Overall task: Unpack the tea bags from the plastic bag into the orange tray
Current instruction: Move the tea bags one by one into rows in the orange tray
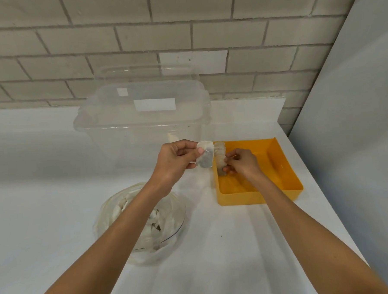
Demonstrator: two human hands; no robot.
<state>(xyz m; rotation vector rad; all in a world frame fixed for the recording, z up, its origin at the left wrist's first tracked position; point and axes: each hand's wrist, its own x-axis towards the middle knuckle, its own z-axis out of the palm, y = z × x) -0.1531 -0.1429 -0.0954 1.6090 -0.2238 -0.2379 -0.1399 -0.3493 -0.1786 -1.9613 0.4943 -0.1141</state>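
The thumb and curled fingers of the left hand (178,157) pinch a tea bag (205,156) by its left edge and hold it upright in the air, just left of the far left corner of the orange tray (279,164). The right hand (243,162) reaches down inside the tray, and its fingers are curled round a second tea bag (223,169) at the near end of a row of tea bags (219,150). This row stands along the tray's left wall. A thin string shows across the right hand's fingertips.

The tray sits on the white counter (44,177), close to its right edge. Near and to the left, under the left forearm, lies the plastic bag (115,216), open and holding many more tea bags. A clear lidded container (142,127) stands farther back on the counter, against the brick wall (71,52). A grey panel (355,116) rises on the right.
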